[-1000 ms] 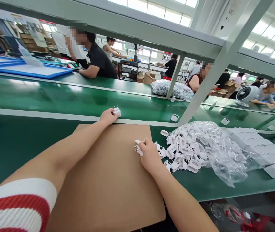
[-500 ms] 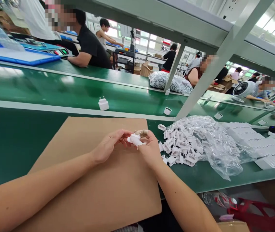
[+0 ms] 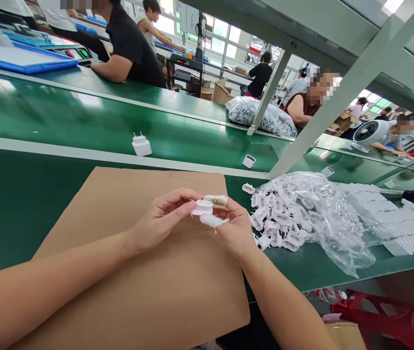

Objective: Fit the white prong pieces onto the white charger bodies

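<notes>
Above a sheet of brown cardboard (image 3: 137, 287), both my hands meet at a small white plastic plug part (image 3: 202, 208). My left hand (image 3: 166, 216) pinches its left side between thumb and fingers. From the other side, my right hand (image 3: 238, 231) grips it; the thumb is wrapped in white and a fingertip has a beige covering. Fingers hide some of the piece. Close to my right hand lies a heap of white plug parts (image 3: 278, 216), partly under a clear plastic bag (image 3: 334, 228).
Rows of white housings (image 3: 392, 218) lie at the right. Beyond a pale rail, a white plug adapter (image 3: 142, 145) and a white housing (image 3: 249, 161) sit on the green belt (image 3: 64, 116). A slanted metal post (image 3: 323, 116) rises behind the heap. Other people sit across the line.
My left thumb has come onto the white part, and the left hand has turned. The fingers of my right hand have opened a little around it. The view has shifted slightly.
</notes>
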`<state>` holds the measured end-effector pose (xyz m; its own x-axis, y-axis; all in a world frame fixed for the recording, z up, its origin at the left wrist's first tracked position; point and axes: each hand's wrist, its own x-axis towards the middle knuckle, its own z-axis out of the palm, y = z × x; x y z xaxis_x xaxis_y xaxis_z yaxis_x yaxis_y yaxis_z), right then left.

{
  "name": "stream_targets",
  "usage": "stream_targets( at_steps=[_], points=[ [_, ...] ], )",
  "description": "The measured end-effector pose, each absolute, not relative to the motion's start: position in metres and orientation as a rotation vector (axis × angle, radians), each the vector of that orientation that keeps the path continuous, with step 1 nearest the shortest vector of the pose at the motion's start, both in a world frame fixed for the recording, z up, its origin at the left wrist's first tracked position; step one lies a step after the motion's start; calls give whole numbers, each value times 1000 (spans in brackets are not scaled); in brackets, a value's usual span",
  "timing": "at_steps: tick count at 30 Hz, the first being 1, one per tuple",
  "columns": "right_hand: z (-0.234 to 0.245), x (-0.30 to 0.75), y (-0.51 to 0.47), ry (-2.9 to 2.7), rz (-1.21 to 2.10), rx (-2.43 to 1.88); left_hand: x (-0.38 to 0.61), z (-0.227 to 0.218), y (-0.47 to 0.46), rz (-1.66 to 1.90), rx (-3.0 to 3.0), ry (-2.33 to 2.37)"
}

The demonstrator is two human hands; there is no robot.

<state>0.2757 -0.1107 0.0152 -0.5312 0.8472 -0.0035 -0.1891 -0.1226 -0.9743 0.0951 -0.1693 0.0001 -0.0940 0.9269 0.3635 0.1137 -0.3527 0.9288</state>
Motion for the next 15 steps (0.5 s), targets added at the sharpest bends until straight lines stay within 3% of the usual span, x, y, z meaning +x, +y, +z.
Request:
stream_targets(
  at_steps=[5,15],
  points=[
    [13,279,-109,-1554,1290,-780,106,-4,-176,1715,1763,1191],
    [7,277,-111,-1444,1360,-658,109,-10,-179,1855,1932,1169]
  ],
)
